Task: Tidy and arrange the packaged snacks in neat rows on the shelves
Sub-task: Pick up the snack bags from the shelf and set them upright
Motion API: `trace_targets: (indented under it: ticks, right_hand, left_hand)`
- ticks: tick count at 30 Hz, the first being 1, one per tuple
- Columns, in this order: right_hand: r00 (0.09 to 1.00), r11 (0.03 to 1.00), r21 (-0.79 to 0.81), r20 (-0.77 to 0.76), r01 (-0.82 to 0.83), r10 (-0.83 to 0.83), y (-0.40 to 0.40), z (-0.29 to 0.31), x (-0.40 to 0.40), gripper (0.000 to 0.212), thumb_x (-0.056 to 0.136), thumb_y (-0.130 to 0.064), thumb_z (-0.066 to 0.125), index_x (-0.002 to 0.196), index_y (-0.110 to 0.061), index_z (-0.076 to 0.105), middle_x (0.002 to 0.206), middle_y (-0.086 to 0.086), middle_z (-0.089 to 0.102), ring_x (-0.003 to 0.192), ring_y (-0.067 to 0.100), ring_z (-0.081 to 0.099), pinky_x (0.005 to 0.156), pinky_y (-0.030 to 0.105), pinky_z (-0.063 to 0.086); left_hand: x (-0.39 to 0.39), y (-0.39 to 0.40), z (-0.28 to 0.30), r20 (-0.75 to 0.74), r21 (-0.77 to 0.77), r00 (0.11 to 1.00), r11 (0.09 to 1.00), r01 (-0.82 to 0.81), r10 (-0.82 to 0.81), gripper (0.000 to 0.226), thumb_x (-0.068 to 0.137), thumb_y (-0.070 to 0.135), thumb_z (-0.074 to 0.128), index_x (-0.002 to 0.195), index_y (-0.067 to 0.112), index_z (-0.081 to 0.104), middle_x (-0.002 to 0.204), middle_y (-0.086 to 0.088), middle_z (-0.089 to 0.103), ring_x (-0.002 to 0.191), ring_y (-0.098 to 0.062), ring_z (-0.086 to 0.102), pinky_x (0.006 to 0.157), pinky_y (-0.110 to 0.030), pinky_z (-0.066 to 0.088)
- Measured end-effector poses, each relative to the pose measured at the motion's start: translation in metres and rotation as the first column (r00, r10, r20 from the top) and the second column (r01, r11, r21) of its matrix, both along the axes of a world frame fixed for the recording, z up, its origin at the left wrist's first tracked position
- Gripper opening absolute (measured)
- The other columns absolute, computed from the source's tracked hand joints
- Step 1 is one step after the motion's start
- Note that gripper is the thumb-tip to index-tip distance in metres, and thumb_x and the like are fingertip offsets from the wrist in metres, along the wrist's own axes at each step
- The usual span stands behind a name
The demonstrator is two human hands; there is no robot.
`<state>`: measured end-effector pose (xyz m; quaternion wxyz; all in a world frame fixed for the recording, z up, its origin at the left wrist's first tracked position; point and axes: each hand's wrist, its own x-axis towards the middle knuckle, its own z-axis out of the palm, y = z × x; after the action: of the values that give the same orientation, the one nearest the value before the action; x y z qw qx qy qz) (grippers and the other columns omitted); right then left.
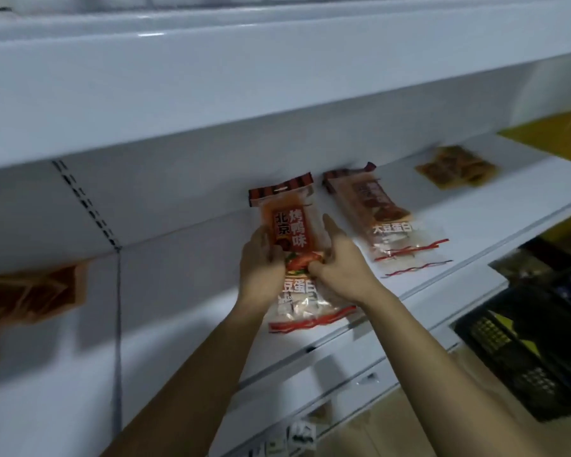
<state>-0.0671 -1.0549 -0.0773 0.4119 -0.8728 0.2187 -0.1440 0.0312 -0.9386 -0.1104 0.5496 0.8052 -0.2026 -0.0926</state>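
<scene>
While both my hands — left hand (261,258), right hand (338,258) — pinch the roast-duck snack packet (290,232) near the shelf's (475,206) front edge, one matching packet (386,222) lies placed — most remains.

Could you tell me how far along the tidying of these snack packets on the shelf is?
Early, I would say. One orange packet already lies flat on the white shelf, with a brown packet further right. In hand: the left hand and right hand both grip a matching packet, setting it beside the first. Left: the crumpled brown packets at far left, and most of the shelf holds no row yet.
</scene>
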Motion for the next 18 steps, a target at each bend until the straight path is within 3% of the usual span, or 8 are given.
trace_targets:
  ticks: [2, 4, 5, 8, 11, 13, 16, 18]
  right_hand:
    - [0.998, 0.997, 0.049, -0.01, -0.058, 0.058, -0.019, -0.003, 0.01, 0.063, 0.081, -0.011, 0.073, 0.139, -0.01, 0.047, 0.12, -0.001, 0.064, 0.104, 0.021, 0.066, 0.081, 0.015, 0.053]
    - [0.996, 0.995, 0.052, -0.003, -0.089, 0.089, -0.028, -0.005, 0.019, 0.059, 0.084, -0.005, 0.071, 0.139, -0.008, 0.05, 0.127, 0.011, 0.064, 0.11, 0.028, 0.065, 0.091, 0.033, 0.056]
    - [0.995, 0.995, 0.02, 0.014, -0.095, 0.095, -0.032, -0.006, 0.023, 0.054, 0.082, -0.005, 0.069, 0.134, -0.01, 0.054, 0.125, 0.011, 0.065, 0.111, 0.029, 0.065, 0.091, 0.038, 0.055]
    - [0.996, 0.993, -0.086, -0.001, -0.086, 0.086, -0.051, -0.011, 0.024, 0.046, 0.082, -0.006, 0.068, 0.127, -0.012, 0.059, 0.115, 0.002, 0.061, 0.105, 0.023, 0.061, 0.086, 0.03, 0.049]
    - [0.996, 0.97, -0.231, -0.049, -0.079, 0.07, -0.071, -0.01, 0.018, 0.061, 0.083, -0.007, 0.068, 0.14, -0.019, 0.053, 0.135, 0.01, 0.058, 0.119, 0.027, 0.059, 0.096, 0.034, 0.053]
    - [0.999, 0.937, -0.346, -0.034, -0.043, 0.033, -0.079, -0.01, 0.014, 0.068, 0.079, -0.007, 0.066, 0.145, -0.019, 0.05, 0.155, 0.011, 0.043, 0.138, 0.029, 0.044, 0.106, 0.036, 0.049]
    - [0.998, 0.894, -0.449, 0.06, 0.005, 0.025, -0.072, -0.004, 0.01, 0.06, 0.078, -0.013, 0.061, 0.137, -0.014, 0.058, 0.161, 0.01, 0.035, 0.148, 0.032, 0.031, 0.114, 0.042, 0.043]
    - [0.998, 0.903, -0.429, 0.06, -0.004, 0.033, -0.054, -0.001, 0.008, 0.047, 0.079, -0.012, 0.065, 0.126, -0.015, 0.066, 0.15, 0.014, 0.047, 0.14, 0.034, 0.042, 0.11, 0.042, 0.046]
  left_hand:
    - [0.003, -0.015, 0.0, 0.028, -0.012, 0.995, 0.996, -0.093, 0.093, 0.035, 0.099, 0.008, 0.046, 0.132, 0.016, 0.056, 0.117, 0.0, 0.066, 0.1, -0.017, 0.066, 0.082, -0.026, 0.054]
    - [0.008, -0.025, 0.0, 0.046, 0.024, 0.985, 0.985, -0.168, 0.167, 0.038, 0.099, 0.006, 0.047, 0.135, 0.009, 0.056, 0.118, -0.001, 0.063, 0.101, -0.015, 0.06, 0.08, -0.013, 0.044]
    - [0.011, -0.029, 0.0, 0.047, 0.039, 0.983, 0.983, -0.182, 0.18, 0.039, 0.099, 0.008, 0.047, 0.137, 0.008, 0.055, 0.122, -0.004, 0.064, 0.105, -0.017, 0.06, 0.083, -0.014, 0.042]
    - [0.01, -0.047, -0.001, 0.05, 0.037, 0.991, 0.991, -0.126, 0.124, 0.041, 0.098, 0.013, 0.046, 0.139, 0.01, 0.055, 0.128, -0.007, 0.064, 0.111, -0.02, 0.061, 0.092, -0.028, 0.045]
    - [0.007, -0.067, 0.001, 0.046, 0.075, 0.996, 0.994, -0.083, 0.079, 0.04, 0.098, 0.007, 0.048, 0.136, 0.013, 0.058, 0.124, -0.003, 0.065, 0.108, -0.018, 0.061, 0.091, -0.029, 0.046]
    - [0.008, -0.073, 0.002, 0.014, 0.081, 0.998, 0.995, -0.061, 0.06, 0.038, 0.097, 0.01, 0.049, 0.133, 0.013, 0.06, 0.12, 0.0, 0.064, 0.105, -0.018, 0.061, 0.092, -0.028, 0.046]
    - [0.014, -0.06, -0.002, -0.013, 0.119, 0.995, 0.988, -0.096, 0.099, 0.048, 0.096, 0.031, 0.051, 0.143, 0.021, 0.054, 0.144, -0.008, 0.055, 0.132, -0.026, 0.051, 0.115, -0.045, 0.039]
    - [0.016, -0.032, -0.007, -0.009, 0.148, 0.99, 0.98, -0.136, 0.139, 0.046, 0.101, 0.031, 0.054, 0.146, 0.022, 0.052, 0.153, -0.006, 0.046, 0.143, -0.024, 0.039, 0.122, -0.039, 0.027]
